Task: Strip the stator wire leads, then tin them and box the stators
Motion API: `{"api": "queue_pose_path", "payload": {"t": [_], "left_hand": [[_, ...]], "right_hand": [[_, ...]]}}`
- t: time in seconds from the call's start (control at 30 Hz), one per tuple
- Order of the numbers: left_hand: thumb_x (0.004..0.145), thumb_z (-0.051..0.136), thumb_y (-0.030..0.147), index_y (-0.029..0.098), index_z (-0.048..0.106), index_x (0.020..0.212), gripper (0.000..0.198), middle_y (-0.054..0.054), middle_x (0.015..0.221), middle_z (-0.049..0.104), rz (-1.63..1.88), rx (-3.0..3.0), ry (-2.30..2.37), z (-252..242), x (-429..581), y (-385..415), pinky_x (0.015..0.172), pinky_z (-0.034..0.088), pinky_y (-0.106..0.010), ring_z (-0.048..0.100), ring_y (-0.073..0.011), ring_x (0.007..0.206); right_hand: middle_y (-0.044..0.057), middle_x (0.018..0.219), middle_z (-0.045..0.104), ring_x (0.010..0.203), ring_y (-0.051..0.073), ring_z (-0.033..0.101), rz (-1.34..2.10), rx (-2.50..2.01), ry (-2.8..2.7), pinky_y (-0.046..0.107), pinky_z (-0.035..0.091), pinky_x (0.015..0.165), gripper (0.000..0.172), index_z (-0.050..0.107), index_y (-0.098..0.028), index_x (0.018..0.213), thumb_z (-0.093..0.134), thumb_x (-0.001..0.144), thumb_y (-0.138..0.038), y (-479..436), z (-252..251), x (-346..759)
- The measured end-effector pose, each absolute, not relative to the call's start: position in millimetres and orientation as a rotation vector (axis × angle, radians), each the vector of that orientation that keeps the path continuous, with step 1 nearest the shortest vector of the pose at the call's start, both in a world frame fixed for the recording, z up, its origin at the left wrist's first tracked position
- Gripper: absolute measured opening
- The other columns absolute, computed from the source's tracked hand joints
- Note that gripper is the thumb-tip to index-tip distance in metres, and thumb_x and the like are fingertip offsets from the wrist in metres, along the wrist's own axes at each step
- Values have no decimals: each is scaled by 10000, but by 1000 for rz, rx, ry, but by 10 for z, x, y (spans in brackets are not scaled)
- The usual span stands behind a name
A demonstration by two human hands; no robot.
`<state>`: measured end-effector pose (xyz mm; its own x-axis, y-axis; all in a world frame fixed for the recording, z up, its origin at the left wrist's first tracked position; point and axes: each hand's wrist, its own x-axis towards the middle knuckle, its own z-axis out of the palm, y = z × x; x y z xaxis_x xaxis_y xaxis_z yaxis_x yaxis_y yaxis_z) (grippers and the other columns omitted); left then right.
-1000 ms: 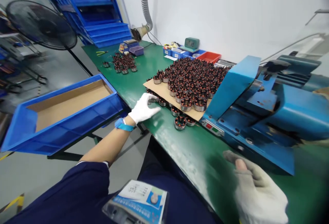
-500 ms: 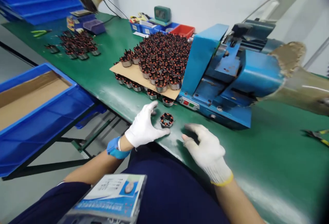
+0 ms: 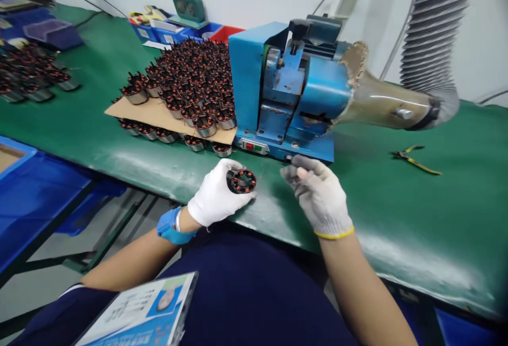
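Observation:
My left hand point(image 3: 216, 192), in a white glove, is closed round a motor stator point(image 3: 243, 181) with copper windings. The stator is tilted so that its open ring faces up toward me, close to the front of the bench. My right hand point(image 3: 317, 192), in a white glove with greyed fingertips, hovers to the right of it, near the front of a blue belt-grinder-like machine point(image 3: 250, 81). Its fingers are curled in with the thumb against them; whatever they may hold is hidden. Many similar stators point(image 3: 190, 79) stand in rows on a cardboard sheet point(image 3: 159, 117), with more underneath.
A dust pipe point(image 3: 384, 102) and grey hose point(image 3: 432, 28) join the machine's right side. Yellow-handled pliers point(image 3: 416, 162) lie on the green bench point(image 3: 381, 192). More stators point(image 3: 34, 79) stand at far left. Blue bins point(image 3: 170, 34) line the wall; a blue tray point(image 3: 27, 192) is at lower left.
My view has swung right. My left hand, open beside the stator before, has gripped and tilted it. My right hand's fingers have curled in, and it has moved nearer the machine.

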<state>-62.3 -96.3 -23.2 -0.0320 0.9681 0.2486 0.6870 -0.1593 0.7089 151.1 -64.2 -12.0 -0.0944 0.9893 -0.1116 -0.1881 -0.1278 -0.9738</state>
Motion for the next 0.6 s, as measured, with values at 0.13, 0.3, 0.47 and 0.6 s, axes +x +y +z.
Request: {"api": "queue_pose_path", "payload": {"t": [0.13, 0.3, 0.47, 0.6], "left_hand": [[663, 812, 394, 215, 537, 1226, 652, -71, 1110, 616, 1290, 2037, 1588, -158, -420, -774, 922, 545, -383, 649, -224, 1026], [694, 796, 363, 208, 561, 1117, 508, -62, 1077, 604, 1397, 2208, 1334, -47, -133, -625, 922, 544, -345, 647, -201, 1032], [640, 821, 435, 206, 506, 1056, 570, -29, 965, 654, 1410, 2018, 1444, 44, 83, -562, 813, 562, -325, 679, -184, 861], [606, 827, 455, 207, 493, 1006, 577, -24, 921, 647, 1424, 1888, 1525, 140, 234, -416, 768, 555, -330, 666, -185, 806]], "right_hand": [[51, 950, 740, 790, 148, 673, 1359, -1155, -928, 307, 552, 753, 405, 693, -196, 1032, 777, 697, -407, -687, -88, 1429], [27, 833, 729, 788, 158, 675, 1397, -1010, -873, 304, 566, 781, 262, 718, -187, 899, 718, 749, -401, -607, -25, 1270], [-19, 781, 688, 784, 127, 668, 1054, -831, -541, 338, 574, 871, 166, 631, -214, 771, 695, 736, -364, -446, 72, 1493], [32, 932, 713, 864, 171, 682, 958, -1057, -822, 390, 565, 919, 394, 644, -196, 991, 765, 665, -382, -447, 132, 1464]]}}
